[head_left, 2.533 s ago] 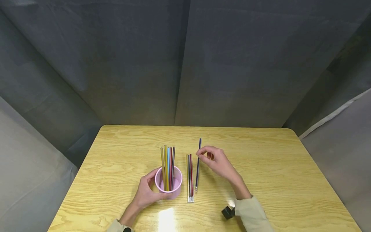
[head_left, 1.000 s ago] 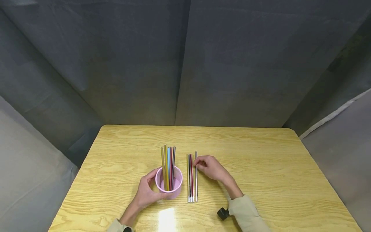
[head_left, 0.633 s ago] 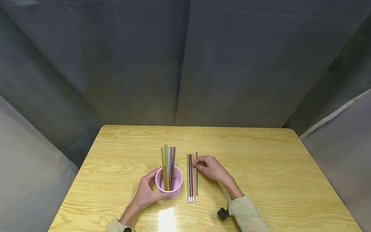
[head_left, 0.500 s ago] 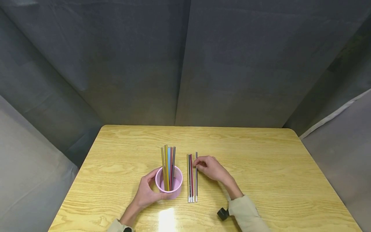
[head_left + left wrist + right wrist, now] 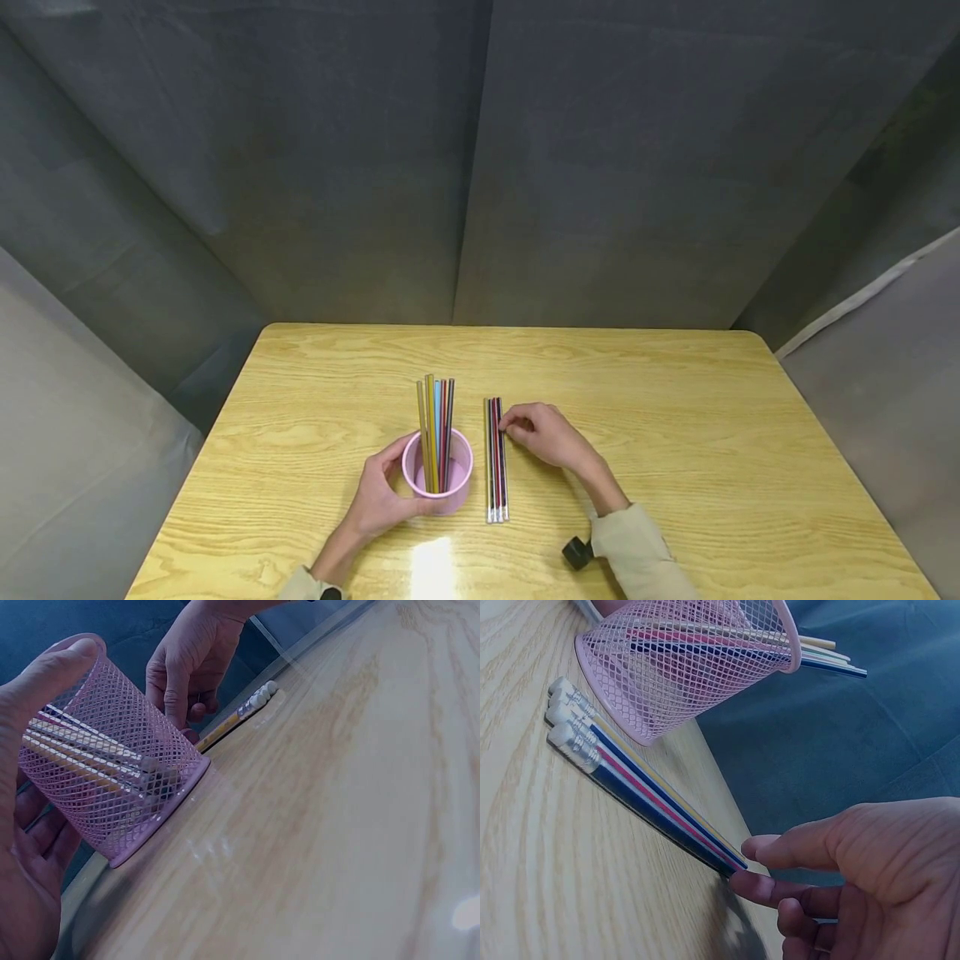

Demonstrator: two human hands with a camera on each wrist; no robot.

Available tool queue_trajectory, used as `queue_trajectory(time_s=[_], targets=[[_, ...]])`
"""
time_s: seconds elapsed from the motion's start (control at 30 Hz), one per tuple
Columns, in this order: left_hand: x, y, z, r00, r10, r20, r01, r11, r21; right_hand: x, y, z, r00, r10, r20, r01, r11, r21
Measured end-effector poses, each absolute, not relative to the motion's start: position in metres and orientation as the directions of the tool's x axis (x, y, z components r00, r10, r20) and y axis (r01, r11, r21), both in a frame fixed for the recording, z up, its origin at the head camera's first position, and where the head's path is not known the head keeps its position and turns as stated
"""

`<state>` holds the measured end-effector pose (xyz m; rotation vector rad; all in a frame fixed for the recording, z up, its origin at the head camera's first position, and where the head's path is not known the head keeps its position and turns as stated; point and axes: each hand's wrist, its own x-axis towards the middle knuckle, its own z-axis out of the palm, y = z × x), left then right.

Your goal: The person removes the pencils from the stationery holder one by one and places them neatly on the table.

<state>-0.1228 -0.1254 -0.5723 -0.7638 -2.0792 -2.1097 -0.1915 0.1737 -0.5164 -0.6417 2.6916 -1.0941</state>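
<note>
On the table my left hand [image 5: 377, 498] grips a pink mesh pencil cup [image 5: 452, 502], its thumb on the near side and fingers around the left. Several pencils [image 5: 429, 417] lean inside it, yellow, light blue, red and dark. To the right of the cup, several more pencils [image 5: 491, 467] lie side by side, their white eraser ends toward me. My right hand [image 5: 551, 435] is at the rightmost one, a dark blue pencil [image 5: 622, 784], its thumb and index finger closing on the far part. The pencil's far tip is partly hidden by those fingers in the right wrist view.
The wooden table [image 5: 675, 417] reaches back to a grey curtain [image 5: 600, 208]. Lighter grey cloth [image 5: 885, 400] hangs at the sides. A black wrist camera [image 5: 577, 553] sits by the right sleeve, close above the tabletop.
My right hand has come nearer and left with the dark blue pencil, which went from apart and slanted to lying against the row. The left hand and cup have stayed put.
</note>
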Motion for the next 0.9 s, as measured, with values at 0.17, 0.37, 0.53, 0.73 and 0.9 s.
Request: queue_trajectory(time_s=[0.17,0.37,0.53,0.73,0.9], targets=[[-0.123,-0.124,-0.572,-0.876,0.286,0.387,0.381,-0.08,0.921,-0.192,0.174,-0.516,-0.896,-0.443,0.002,-0.32,0.645,-0.694],[-0.124,-0.122,-0.571,-0.876,0.291,0.384,0.377,-0.084,0.923,-0.191,0.176,-0.512,-0.903,-0.429,0.001,-0.31,0.65,-0.694],[-0.123,-0.122,-0.571,-0.874,0.291,0.389,0.383,-0.077,0.92,-0.19,0.176,-0.506,-0.904,-0.426,0.023,-0.313,0.626,-0.714],[-0.121,-0.124,-0.571,-0.874,0.286,0.394,0.393,-0.064,0.917,-0.187,0.174,-0.499,-0.886,-0.456,0.088,-0.362,0.559,-0.746],[-0.121,-0.126,-0.571,-0.88,0.28,0.383,0.383,-0.059,0.922,-0.185,0.167,-0.493,-0.853,-0.477,0.213,-0.449,0.46,-0.766]])
